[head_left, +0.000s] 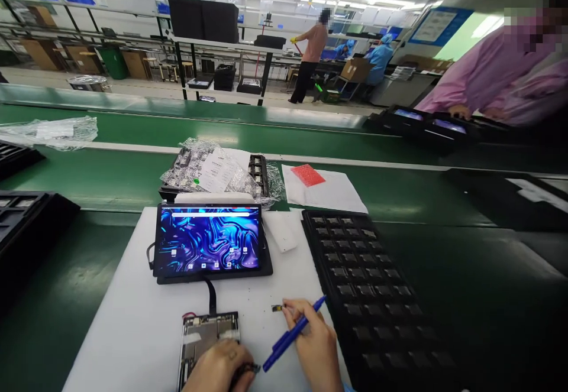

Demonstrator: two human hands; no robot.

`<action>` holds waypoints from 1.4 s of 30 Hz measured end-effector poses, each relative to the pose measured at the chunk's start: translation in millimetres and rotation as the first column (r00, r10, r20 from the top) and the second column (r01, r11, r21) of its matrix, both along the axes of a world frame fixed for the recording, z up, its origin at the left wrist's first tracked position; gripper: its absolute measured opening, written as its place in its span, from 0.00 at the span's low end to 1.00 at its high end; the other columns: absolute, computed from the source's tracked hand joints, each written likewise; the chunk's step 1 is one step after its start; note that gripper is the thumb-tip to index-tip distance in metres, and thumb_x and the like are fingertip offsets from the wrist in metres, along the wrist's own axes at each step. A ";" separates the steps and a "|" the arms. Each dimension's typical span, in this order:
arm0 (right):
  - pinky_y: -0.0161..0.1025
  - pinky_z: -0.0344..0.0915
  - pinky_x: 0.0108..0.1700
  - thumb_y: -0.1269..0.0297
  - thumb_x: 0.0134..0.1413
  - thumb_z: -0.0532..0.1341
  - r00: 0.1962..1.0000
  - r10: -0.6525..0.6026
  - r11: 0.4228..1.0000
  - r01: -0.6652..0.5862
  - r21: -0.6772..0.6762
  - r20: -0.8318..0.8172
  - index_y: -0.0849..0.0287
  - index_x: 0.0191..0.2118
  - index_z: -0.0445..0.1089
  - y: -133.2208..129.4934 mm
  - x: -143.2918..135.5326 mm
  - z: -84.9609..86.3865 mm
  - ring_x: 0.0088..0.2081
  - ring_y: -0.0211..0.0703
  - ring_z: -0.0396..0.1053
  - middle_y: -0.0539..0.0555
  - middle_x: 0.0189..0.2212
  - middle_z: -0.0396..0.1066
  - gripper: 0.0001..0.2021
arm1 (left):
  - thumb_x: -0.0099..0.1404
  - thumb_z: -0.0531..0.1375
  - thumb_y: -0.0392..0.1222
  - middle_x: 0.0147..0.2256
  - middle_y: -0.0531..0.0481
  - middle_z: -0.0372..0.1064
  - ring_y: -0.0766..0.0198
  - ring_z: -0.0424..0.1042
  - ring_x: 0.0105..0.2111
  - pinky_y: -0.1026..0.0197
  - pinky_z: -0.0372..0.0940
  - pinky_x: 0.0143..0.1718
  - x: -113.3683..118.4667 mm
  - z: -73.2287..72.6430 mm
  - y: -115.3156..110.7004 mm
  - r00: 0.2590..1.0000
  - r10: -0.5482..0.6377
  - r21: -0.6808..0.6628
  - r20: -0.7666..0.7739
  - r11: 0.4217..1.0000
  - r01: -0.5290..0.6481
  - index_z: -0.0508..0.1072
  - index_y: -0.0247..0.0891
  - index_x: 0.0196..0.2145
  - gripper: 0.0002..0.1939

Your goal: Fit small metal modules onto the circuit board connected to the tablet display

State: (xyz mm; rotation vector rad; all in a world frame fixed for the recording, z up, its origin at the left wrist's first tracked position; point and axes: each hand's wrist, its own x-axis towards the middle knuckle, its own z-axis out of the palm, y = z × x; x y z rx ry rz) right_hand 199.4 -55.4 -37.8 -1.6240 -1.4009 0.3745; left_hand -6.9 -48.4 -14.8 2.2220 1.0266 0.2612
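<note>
My right hand (315, 342) is closed around a blue pen (288, 340), which slants across the fingers. Its thumb and forefinger also pinch a small black-and-yellow electronic part (277, 308) above the white mat. My left hand (219, 363) rests over the right side of an opened device (202, 330) with its circuitry bare. Its fingers are closed on a small dark piece with a greenish end, partly hidden by the hand. A black ribbon cable (212, 295) runs from the device up to a lit tablet screen (210, 238) propped on a stand.
A black tray (355, 274) with rows of small parts lies right of the white mat (119, 321). Behind the tablet sit a bubble-wrapped tray (213, 170) and a red sheet (307, 175) on white paper. Across the green bench, a person in pink (483, 78) handles black trays.
</note>
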 end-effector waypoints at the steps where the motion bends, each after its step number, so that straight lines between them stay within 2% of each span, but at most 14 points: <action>1: 0.38 0.72 0.35 0.51 0.61 0.57 0.999 -0.021 1.000 0.020 0.025 0.042 0.56 0.37 0.71 -0.8 1.0 2.9 0.31 0.46 0.73 0.52 0.26 0.70 0.14 | 0.54 0.58 0.24 0.30 0.54 0.72 0.65 0.72 0.30 0.69 0.65 0.33 4.9 -0.8 0.8 0.999 -0.023 -0.006 -0.047 1.000 0.023 0.72 0.40 0.34 0.13; 3: 0.40 0.71 0.37 0.51 0.60 0.58 0.995 -0.074 0.995 0.070 0.064 0.063 0.58 0.44 0.71 -6.0 4.0 7.5 0.31 0.46 0.71 0.53 0.28 0.70 0.16 | 0.52 0.62 0.25 0.30 0.55 0.73 0.64 0.73 0.29 0.69 0.65 0.31 15.1 -2.8 1.3 0.990 -0.045 -0.023 -0.132 0.999 0.043 0.71 0.41 0.35 0.15; 7: 0.39 0.68 0.37 0.51 0.66 0.51 0.983 -0.035 0.987 0.062 0.146 -0.180 0.57 0.31 0.71 -24.1 8.3 5.4 0.34 0.46 0.72 0.55 0.30 0.73 0.19 | 0.50 0.67 0.26 0.31 0.51 0.74 0.55 0.74 0.32 0.60 0.69 0.34 31.7 -7.9 1.2 0.977 -0.048 0.008 -0.208 0.999 0.051 0.73 0.39 0.36 0.16; 10: 0.42 0.69 0.37 0.43 0.64 0.45 0.876 0.104 0.943 0.064 0.327 -0.471 0.53 0.40 0.65 -32.2 3.2 -0.2 0.33 0.47 0.74 0.51 0.29 0.75 0.21 | 0.53 0.67 0.28 0.41 0.42 0.72 0.49 0.73 0.39 0.51 0.69 0.41 31.1 -6.1 1.9 0.992 -0.010 0.256 -0.125 0.966 0.042 0.67 0.34 0.51 0.27; 11: 0.43 0.70 0.36 0.40 0.62 0.46 0.837 0.135 0.935 0.069 0.347 -0.530 0.52 0.44 0.63 -32.9 -0.5 -1.1 0.33 0.47 0.74 0.52 0.33 0.76 0.22 | 0.57 0.65 0.30 0.44 0.40 0.71 0.50 0.72 0.40 0.51 0.69 0.41 27.9 -3.9 2.0 0.998 -0.013 0.367 -0.059 0.930 0.034 0.63 0.32 0.54 0.28; 13: 0.42 0.71 0.33 0.40 0.61 0.48 0.796 0.164 0.940 0.052 0.337 -0.583 0.53 0.45 0.64 -32.6 -10.6 -1.4 0.34 0.48 0.74 0.54 0.38 0.74 0.22 | 0.67 0.55 0.35 0.44 0.41 0.71 0.54 0.72 0.39 0.54 0.69 0.39 19.3 1.0 1.2 0.995 -0.062 0.528 0.073 0.849 0.014 0.62 0.30 0.54 0.18; 14: 0.40 0.70 0.31 0.43 0.62 0.49 0.787 0.161 0.946 0.048 0.320 -0.596 0.54 0.41 0.66 -32.1 -16.6 -1.1 0.33 0.47 0.74 0.54 0.37 0.73 0.20 | 0.70 0.49 0.36 0.42 0.43 0.72 0.57 0.73 0.39 0.57 0.69 0.39 15.0 2.7 -0.1 0.989 -0.093 0.561 0.112 0.828 0.014 0.65 0.31 0.52 0.14; 17: 0.35 0.69 0.30 0.55 0.64 0.55 0.761 0.080 0.977 0.067 0.200 -0.644 0.57 0.30 0.66 -32.1 -34.0 -1.8 0.30 0.42 0.72 0.52 0.33 0.69 0.14 | 0.74 0.42 0.37 0.41 0.50 0.74 0.62 0.72 0.40 0.61 0.66 0.41 7.2 -0.8 -7.1 0.974 -0.173 0.620 0.145 0.783 0.047 0.70 0.35 0.46 0.17; 21: 0.30 0.63 0.24 0.62 0.56 0.64 0.771 0.016 0.998 0.028 0.060 -0.636 0.57 0.24 0.60 -34.7 -41.4 -10.7 0.23 0.35 0.65 0.48 0.26 0.63 0.15 | 0.74 0.38 0.32 0.45 0.52 0.73 0.64 0.70 0.46 0.62 0.63 0.45 8.2 -23.4 -18.7 0.964 -0.253 0.682 0.085 0.720 0.129 0.71 0.35 0.46 0.22; 24: 0.29 0.59 0.20 0.67 0.60 0.59 0.860 0.047 0.998 -0.060 -0.008 -0.508 0.56 0.22 0.52 -35.6 -34.6 -19.9 0.17 0.33 0.58 0.44 0.19 0.56 0.18 | 0.73 0.40 0.30 0.46 0.51 0.72 0.63 0.68 0.47 0.62 0.63 0.46 9.5 -35.6 -24.0 0.970 -0.231 0.689 0.080 0.716 0.114 0.71 0.33 0.47 0.21; 28: 0.28 0.60 0.20 0.72 0.61 0.55 0.967 0.074 0.994 -0.090 -0.054 -0.244 0.55 0.24 0.48 -34.1 -29.1 -26.1 0.17 0.33 0.56 0.42 0.17 0.53 0.17 | 0.74 0.39 0.31 0.47 0.53 0.71 0.64 0.67 0.48 0.61 0.63 0.45 9.4 -34.0 -24.9 0.973 -0.226 0.700 0.050 0.703 0.127 0.71 0.34 0.48 0.21; 36: 0.26 0.57 0.20 0.74 0.59 0.55 0.995 0.076 0.997 -0.074 0.020 -0.071 0.55 0.24 0.48 -30.5 -32.9 -23.6 0.16 0.32 0.54 0.41 0.18 0.51 0.16 | 0.74 0.43 0.34 0.43 0.57 0.73 0.67 0.67 0.46 0.62 0.61 0.44 14.2 -28.4 -24.6 0.979 -0.162 0.717 0.121 0.697 0.027 0.73 0.36 0.43 0.19; 39: 0.27 0.57 0.20 0.74 0.59 0.56 0.989 0.060 0.998 -0.061 -0.002 -0.133 0.56 0.23 0.49 -32.9 -32.4 -22.1 0.16 0.32 0.54 0.42 0.17 0.51 0.17 | 0.75 0.43 0.35 0.44 0.57 0.73 0.68 0.67 0.46 0.62 0.61 0.44 13.7 -27.7 -25.5 0.980 -0.156 0.705 0.122 0.708 0.025 0.73 0.36 0.43 0.19; 42: 0.27 0.58 0.21 0.69 0.61 0.57 0.910 0.012 0.999 -0.030 -0.036 -0.414 0.57 0.22 0.52 -32.5 -33.2 -16.0 0.18 0.32 0.57 0.43 0.18 0.54 0.18 | 0.75 0.43 0.38 0.44 0.57 0.73 0.68 0.68 0.46 0.62 0.62 0.43 12.7 -26.5 -24.6 0.980 -0.157 0.706 0.126 0.708 0.022 0.73 0.36 0.43 0.18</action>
